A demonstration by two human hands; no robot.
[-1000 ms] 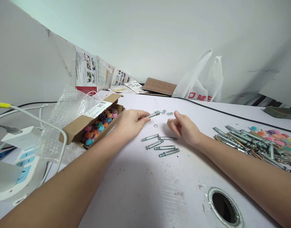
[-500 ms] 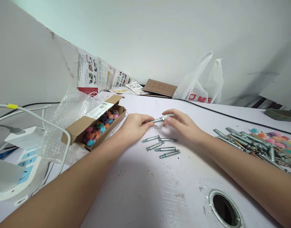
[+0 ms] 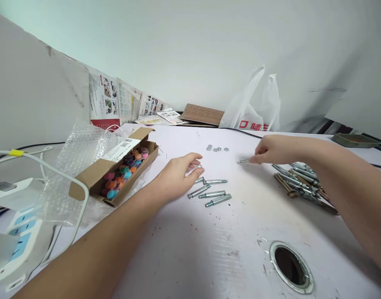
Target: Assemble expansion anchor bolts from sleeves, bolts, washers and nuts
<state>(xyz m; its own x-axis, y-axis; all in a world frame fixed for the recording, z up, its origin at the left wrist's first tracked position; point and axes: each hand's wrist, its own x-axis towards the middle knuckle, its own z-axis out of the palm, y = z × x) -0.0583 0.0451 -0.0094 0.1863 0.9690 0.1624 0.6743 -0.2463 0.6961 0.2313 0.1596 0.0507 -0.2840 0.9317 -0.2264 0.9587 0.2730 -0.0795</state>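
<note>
My left hand point(image 3: 178, 174) rests low over the table, its thumb and forefinger apart. A thin washer point(image 3: 199, 166) shows between those fingertips, apparently lying on the tabletop. My right hand point(image 3: 271, 150) has its fingers closed around a silver expansion bolt point(image 3: 244, 160), whose end sticks out to the left. Just in front of the left hand lie several loose bolts point(image 3: 213, 194), roughly side by side. Beyond them sits a small group of hex nuts point(image 3: 219, 149). Below my right forearm is a pile of metal bolts point(image 3: 298, 180), partly covered by the arm.
At left stands an open cardboard box point(image 3: 84, 176) of colourful caps, beside bubble wrap point(image 3: 81, 145) and a white power strip point(image 3: 25, 253) with cables. A round metal-rimmed hole point(image 3: 273, 257) is in the table at front right. A plastic bag point(image 3: 240, 110) stands at the back.
My hands have parted. The right hand has moved right, toward the bolt pile, with a bolt in it. The left has let go of the bolt and opened. The nuts now show.
</note>
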